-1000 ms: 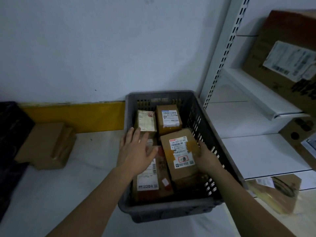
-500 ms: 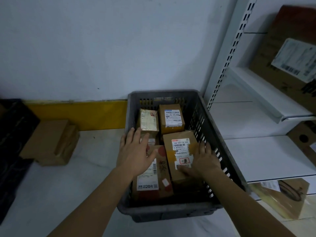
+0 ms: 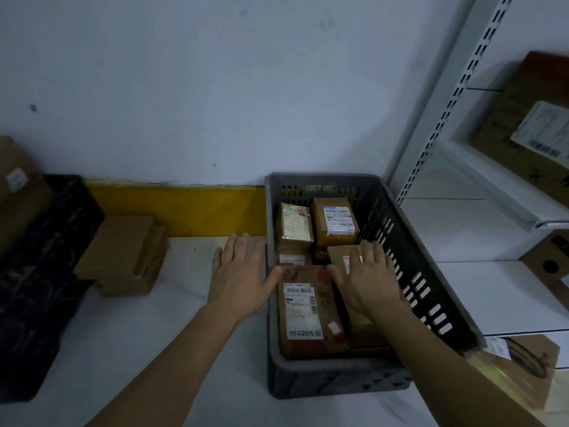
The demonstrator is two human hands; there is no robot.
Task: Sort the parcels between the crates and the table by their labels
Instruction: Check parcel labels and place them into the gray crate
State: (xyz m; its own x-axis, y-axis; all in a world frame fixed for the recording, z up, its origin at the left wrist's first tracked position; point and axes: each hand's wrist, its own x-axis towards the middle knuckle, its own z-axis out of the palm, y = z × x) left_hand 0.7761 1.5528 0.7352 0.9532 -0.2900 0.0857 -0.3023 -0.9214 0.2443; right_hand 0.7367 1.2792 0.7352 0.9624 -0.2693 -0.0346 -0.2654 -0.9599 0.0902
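The grey crate [image 3: 425, 260] sits at the tabletop's [image 3: 172, 306] back right, holding several parcels. The right hand [image 3: 368, 280] lies flat inside it on a brown parcel [image 3: 338, 254], fingers [image 3: 374, 252] spread, gripping nothing. The left hand [image 3: 241, 280] hovers outside the crate's left wall, fingers apart, thumb touching the long labelled parcel [image 3: 303, 312].

Grey slotted crate [image 3: 409, 251], brown white-labelled parcels [image 3: 334, 221], seemingly black crate [image 3: 37, 272] left
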